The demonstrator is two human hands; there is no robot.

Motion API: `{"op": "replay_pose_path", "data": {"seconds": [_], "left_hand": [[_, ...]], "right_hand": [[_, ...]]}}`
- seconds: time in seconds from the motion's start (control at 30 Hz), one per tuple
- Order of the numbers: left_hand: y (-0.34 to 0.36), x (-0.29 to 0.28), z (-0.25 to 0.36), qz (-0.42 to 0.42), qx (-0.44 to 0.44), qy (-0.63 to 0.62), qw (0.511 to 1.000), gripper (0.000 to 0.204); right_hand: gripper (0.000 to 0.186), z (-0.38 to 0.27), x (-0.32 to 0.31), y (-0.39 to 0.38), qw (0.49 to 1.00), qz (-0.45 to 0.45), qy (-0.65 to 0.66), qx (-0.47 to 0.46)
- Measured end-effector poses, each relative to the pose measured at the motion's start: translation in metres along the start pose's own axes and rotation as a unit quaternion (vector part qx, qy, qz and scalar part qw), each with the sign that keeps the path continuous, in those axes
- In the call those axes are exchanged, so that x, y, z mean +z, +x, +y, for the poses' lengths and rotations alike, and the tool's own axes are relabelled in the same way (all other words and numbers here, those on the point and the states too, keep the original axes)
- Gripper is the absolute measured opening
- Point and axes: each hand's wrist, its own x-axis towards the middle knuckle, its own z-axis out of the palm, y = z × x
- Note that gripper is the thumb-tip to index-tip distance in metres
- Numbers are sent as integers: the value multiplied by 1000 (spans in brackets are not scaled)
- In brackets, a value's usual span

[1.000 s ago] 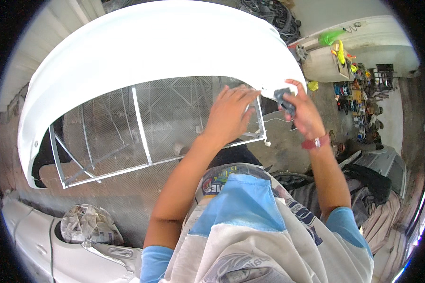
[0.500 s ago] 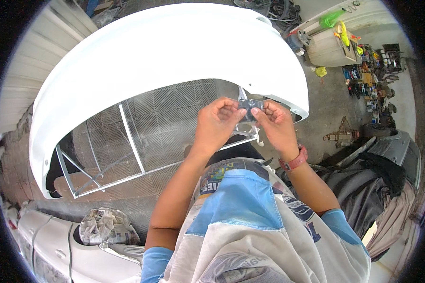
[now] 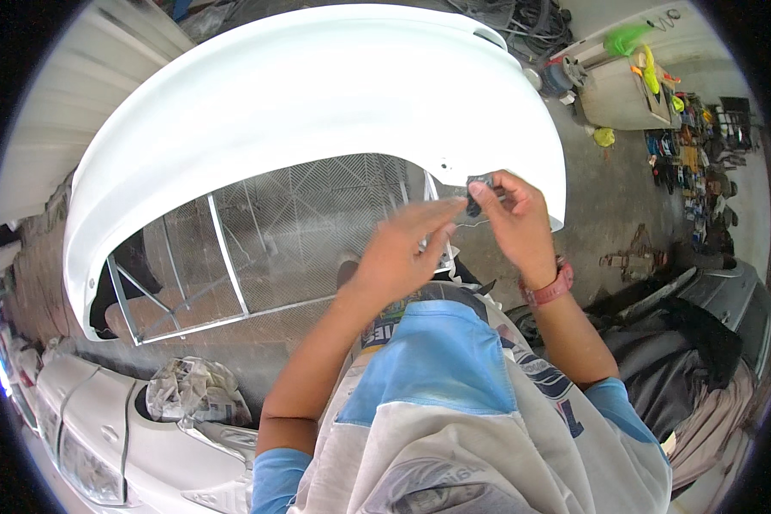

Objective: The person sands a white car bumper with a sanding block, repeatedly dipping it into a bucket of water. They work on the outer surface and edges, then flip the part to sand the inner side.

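Note:
A small dark grey piece of what looks like sandpaper (image 3: 474,204) is pinched between the thumb and fingers of my right hand (image 3: 515,214). It hangs folded or bent near the bumper's right end. My left hand (image 3: 407,248) is beside it, blurred by motion, fingers stretched toward the piece and not gripping it. In front of both hands lies a large white car bumper (image 3: 317,94), curved side away from me, with a small dark spot near its inner edge. It rests on a metal frame stand (image 3: 229,257).
At lower left stands a silver car (image 3: 163,463) with a paper-wrapped mirror (image 3: 195,390). Dark cloth (image 3: 659,368) drapes a vehicle at right. Tools and cans (image 3: 693,137) crowd the far right wall. A yellow bag (image 3: 604,137) lies on the floor.
Both hands held the dark piece stretched between them. Now my left hand has let go and moved slightly down, while my right hand keeps the piece. The view has shifted a little.

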Motion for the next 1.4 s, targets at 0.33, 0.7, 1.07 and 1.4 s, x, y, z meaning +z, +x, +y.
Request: {"op": "replay_pose_path", "data": {"seconds": [0.33,0.7,1.07,1.4], "left_hand": [[13,-5,-57,-13,-16,293,956,67],[8,5,-69,21,-4,295,955,67],[9,6,-71,11,2,314,949,69],[5,7,-74,18,6,300,954,68]], "right_hand": [[16,-18,-2,72,909,-99,-333,-232],[11,-26,27,104,785,-174,-538,-252],[21,-17,18,94,694,-228,-521,-442],[24,-55,7,103,840,-137,-512,-116]]}}
